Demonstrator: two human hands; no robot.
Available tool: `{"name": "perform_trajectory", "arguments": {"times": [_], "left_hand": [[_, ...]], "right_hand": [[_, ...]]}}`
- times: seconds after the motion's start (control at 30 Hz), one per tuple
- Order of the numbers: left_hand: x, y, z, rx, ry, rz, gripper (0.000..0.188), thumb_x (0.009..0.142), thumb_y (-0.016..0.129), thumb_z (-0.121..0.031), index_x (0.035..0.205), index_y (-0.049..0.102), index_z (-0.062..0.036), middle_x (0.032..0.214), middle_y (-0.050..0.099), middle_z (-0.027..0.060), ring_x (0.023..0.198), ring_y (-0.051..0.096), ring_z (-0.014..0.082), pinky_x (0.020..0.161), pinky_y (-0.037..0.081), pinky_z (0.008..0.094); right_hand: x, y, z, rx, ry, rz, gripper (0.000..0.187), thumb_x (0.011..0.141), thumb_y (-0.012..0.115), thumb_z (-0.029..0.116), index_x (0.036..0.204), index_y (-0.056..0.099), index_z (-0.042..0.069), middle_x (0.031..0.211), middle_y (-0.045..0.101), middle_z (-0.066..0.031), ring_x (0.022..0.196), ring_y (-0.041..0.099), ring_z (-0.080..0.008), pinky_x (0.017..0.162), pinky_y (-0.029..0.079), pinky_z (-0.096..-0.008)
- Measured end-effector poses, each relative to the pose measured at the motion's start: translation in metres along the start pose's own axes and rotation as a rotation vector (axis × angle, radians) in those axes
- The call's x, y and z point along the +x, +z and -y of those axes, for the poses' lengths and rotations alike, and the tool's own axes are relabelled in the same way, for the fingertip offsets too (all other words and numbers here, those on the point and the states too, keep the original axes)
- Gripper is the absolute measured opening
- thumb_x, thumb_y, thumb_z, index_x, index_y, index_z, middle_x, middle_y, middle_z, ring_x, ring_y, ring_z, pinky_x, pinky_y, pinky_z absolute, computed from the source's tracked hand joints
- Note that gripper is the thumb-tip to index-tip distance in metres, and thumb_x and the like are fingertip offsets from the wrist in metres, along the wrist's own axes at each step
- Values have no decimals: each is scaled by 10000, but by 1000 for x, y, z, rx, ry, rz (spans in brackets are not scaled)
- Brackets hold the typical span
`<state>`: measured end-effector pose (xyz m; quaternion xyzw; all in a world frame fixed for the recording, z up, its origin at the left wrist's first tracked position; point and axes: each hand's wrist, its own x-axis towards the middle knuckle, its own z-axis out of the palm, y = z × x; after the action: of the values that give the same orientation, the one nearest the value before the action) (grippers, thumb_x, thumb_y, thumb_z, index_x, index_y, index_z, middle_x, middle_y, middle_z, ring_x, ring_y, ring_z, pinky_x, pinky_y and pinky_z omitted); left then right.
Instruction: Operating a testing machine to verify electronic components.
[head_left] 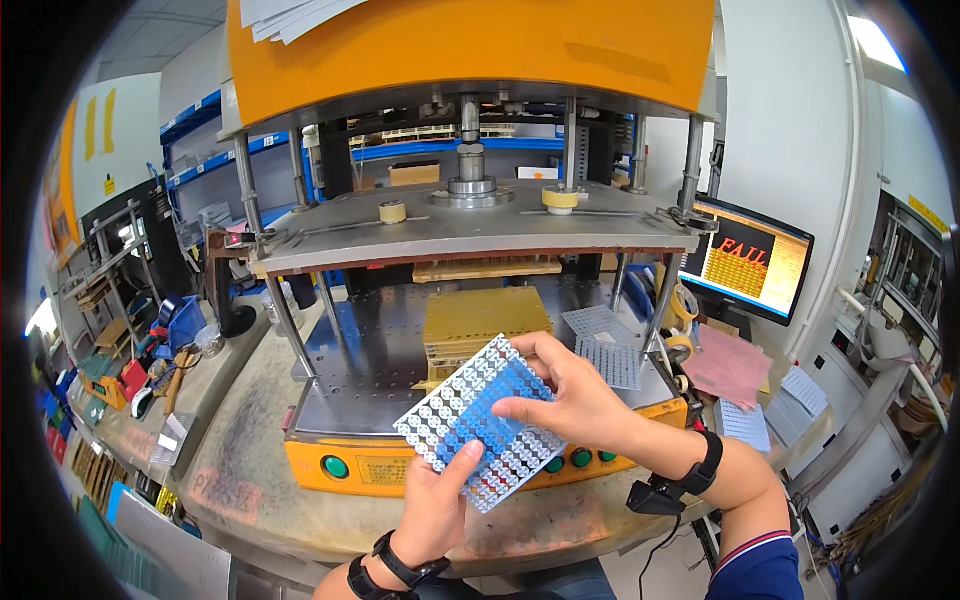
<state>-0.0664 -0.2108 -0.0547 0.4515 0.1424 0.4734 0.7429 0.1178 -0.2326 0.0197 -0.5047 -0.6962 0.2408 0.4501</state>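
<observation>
gripping a circuit-board panel with two bare hands looks like the step right now, and the person seems to be looking it over or turning it the right way. the panel is white, with rows of round shapes and a blue patch across its middle. it is up in the air, tilted, in front of a gold block. the left hand pinches the panel's near left edge, thumb on top. the right hand is closed on the far right edge, its thumb on the face. most fingers are hidden, so i cannot tell how they sit underneath.

the gold block sits around the middle of the dark bottom plate of an orange press. gray dotted sheets lie near that plate's right edge. a metal top plate hangs above, with a gap between. the press stands close to the front edge of the surface.

i think the next move calls for a soft, even hold, so the panel does not bend or slip. if it should go on the block, it would need to be flat, corners lined up.
</observation>
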Motion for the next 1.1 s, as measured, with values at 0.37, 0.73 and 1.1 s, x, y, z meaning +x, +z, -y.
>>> {"name": "perform_trajectory", "arguments": {"times": [0.37, 0.73, 1.1], "left_hand": [[7, -11, -3, -60, -53, -82, 431, 1037, 386, -326, 1200, 547, 39, 1152, 643, 120, 1010, 642, 184, 898, 506, 330], [-3, -36, -10, -170, -270, -26, 540, 1037, 291, -411, 1368, 389, 4, 1302, 551, 161, 1156, 584, 287, 995, 478, 455], [-88, -150, 39, 1376, 388, 142, 237, 892, 572, -149, 1108, 621, -67, 1101, 634, 123, 1043, 596, 298, 886, 463, 419]], "right_hand": [[-16, -12, 8, -458, -296, -301, 428, 915, 617, 219, 1304, 499, 85, 1235, 585, -169, 1064, 611, -264, 866, 488, -338], [-44, -5, -8, -848, -713, 153, 448, 859, 531, 135, 1302, 528, 64, 1328, 531, -158, 1216, 541, -306, 953, 494, -380], [31, -48, -56, -657, -563, -88, 400, 829, 605, -20, 1220, 576, 60, 1211, 627, -121, 1071, 622, -310, 868, 543, -373]]}}
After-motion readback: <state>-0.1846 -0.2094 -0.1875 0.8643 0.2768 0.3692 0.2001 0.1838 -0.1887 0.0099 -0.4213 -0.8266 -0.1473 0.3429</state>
